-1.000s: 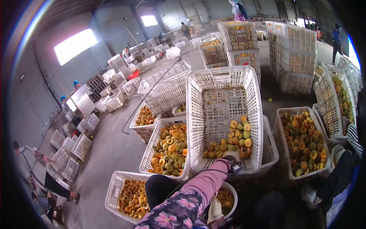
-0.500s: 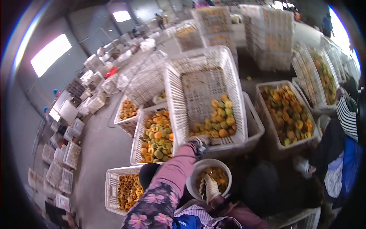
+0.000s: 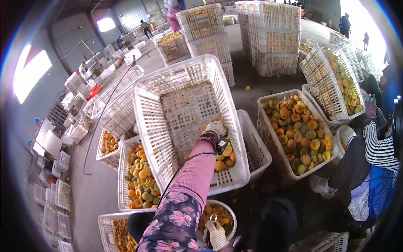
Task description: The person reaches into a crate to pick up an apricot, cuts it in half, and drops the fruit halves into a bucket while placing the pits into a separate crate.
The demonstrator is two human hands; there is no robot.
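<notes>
The gloved left hand (image 3: 215, 128) reaches into the tilted white crate (image 3: 151, 122), fingers curled over apricots (image 3: 224, 157). The right hand (image 3: 218, 235), grip unclear, rests at the bowl (image 3: 230, 210).

A single camera, worn on the person's head, looks forward and steeply down with a wide fisheye lens that curves and darkens the frame edges. It sits close above a tilted white crate (image 3: 184, 122) at frame centre. The warehouse floor recedes toward the top; far corners are probably too warped to judge.
</notes>
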